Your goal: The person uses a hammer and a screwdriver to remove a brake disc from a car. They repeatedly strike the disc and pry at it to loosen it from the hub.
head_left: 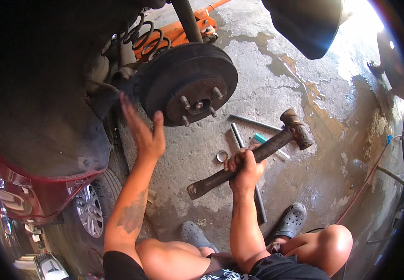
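Note:
A dark brake drum (188,70) with several wheel studs round its hub sits in the wheel well, ahead of me. My left hand (145,133) is raised at the drum's lower left edge, fingers stretched out and thumb apart, holding nothing. Whether its fingertips touch the drum's back side, I cannot tell. My right hand (246,169) is wrapped round the handle of a worn metal hammer (276,142). The hammer is tilted, its head up to the right, below and right of the drum, apart from it. The flattened handle end with a hole points lower left.
On the wet concrete lie metal bars (258,122), a small ring (221,156) and a green-and-white item (260,138). A coil spring (157,44) and an orange jack (176,32) stand behind the drum. Left are a red car body (38,191) and another wheel (90,210). A hose (363,184) runs at right.

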Demonstrator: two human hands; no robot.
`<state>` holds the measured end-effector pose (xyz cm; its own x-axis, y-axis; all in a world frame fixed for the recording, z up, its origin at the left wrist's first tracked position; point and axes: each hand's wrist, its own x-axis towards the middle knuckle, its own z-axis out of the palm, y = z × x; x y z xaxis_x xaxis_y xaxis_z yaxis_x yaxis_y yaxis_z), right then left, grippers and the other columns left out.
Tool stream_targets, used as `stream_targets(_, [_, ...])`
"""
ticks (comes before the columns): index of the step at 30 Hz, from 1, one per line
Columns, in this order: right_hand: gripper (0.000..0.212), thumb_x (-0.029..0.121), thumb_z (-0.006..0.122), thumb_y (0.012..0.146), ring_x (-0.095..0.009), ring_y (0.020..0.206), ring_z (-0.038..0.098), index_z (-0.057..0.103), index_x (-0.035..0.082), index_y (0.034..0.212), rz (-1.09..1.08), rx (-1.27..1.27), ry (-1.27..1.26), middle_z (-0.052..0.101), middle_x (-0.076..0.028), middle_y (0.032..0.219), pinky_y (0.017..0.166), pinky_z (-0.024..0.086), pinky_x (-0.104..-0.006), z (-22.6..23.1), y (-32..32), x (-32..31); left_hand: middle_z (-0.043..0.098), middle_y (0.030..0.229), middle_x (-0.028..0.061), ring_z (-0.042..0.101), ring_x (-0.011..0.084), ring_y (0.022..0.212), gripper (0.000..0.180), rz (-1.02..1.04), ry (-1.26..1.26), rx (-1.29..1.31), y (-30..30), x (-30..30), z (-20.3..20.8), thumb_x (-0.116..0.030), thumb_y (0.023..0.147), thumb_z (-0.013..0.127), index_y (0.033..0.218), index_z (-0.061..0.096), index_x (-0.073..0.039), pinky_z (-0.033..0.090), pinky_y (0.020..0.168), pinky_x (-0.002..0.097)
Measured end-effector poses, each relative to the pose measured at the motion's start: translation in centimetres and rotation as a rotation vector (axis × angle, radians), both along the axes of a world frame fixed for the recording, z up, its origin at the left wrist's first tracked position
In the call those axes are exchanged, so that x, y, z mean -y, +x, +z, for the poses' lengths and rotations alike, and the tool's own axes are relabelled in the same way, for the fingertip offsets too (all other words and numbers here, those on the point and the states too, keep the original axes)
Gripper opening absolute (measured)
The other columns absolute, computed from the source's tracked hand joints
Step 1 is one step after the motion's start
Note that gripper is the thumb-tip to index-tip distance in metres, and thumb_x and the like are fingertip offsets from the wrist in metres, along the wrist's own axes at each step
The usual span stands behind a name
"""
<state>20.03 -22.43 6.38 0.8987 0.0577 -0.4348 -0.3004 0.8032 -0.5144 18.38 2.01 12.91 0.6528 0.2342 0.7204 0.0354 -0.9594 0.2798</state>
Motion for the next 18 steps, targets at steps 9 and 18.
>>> stream_targets(9, [0.015,0.002,0.053,0.082,-0.016,0.04,0.042,0.042,0.007,0.091,0.1,0.162,-0.058,0.045,-0.007,0.061,0.038,0.044,-0.0361,2.0,2.2,4.4,0.045,0.152,0.0214,0.04,0.0428,0.142,0.056,-0.139,0.391,-0.087,7.4,2.9,8.8,-0.041,0.097,0.062,0.14,0.058,-0.006,0.03,0.115,0.053])
stream_targets(18, [0.014,-0.001,0.051,0.08,-0.017,0.037,0.042,0.04,0.005,0.086,0.142,0.321,-0.136,0.044,-0.008,0.056,0.038,0.045,-0.0357,1.6,2.0,3.6,0.058,0.143,0.0097,0.045,0.0333,0.14,0.049,-0.219,0.61,-0.439,12.8,6.9,12.2,-0.047,0.093,0.064,0.127,0.069,-0.012,0.028,0.118,0.0505])
